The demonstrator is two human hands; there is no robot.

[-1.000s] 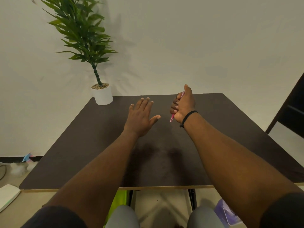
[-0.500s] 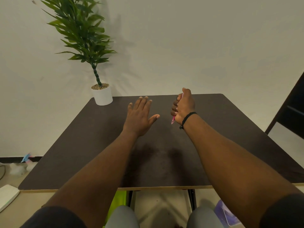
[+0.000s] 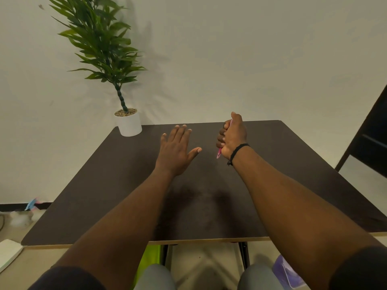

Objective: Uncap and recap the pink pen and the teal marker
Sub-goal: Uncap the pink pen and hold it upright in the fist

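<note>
Pink pen (image 3: 219, 153) stands near-upright, lower end towards the table (image 3: 293, 164), fisted in the right grip (image 3: 232, 136); left grip (image 3: 176, 150) splayed, empty.

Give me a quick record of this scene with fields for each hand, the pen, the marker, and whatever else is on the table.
left hand: left hand open, fingers spread, palm down over the table, holding nothing
right hand: right hand closed in a fist around the pink pen
pink pen: mostly hidden in the fist, one end showing below; cap state cannot be told
teal marker: not visible
other: potted plant at far left corner
</note>
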